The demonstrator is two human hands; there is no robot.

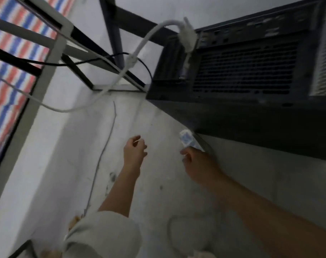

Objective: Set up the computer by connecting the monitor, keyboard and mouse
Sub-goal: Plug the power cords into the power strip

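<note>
The black computer tower fills the upper right, its vented rear panel facing me. A white cable is plugged into that panel by a white connector. My right hand grips a second white connector with a blue face, just below the tower's lower edge. My left hand hovers to the left of it with its fingers curled. A faint thin pale cord runs down to its fingertips. Blur hides whether the hand pinches the cord.
A black metal desk frame stands against the white wall behind the tower, with a black cable draped through it. A grey window frame with a striped tarp behind it fills the left. A thin grey wire lies on the pale floor.
</note>
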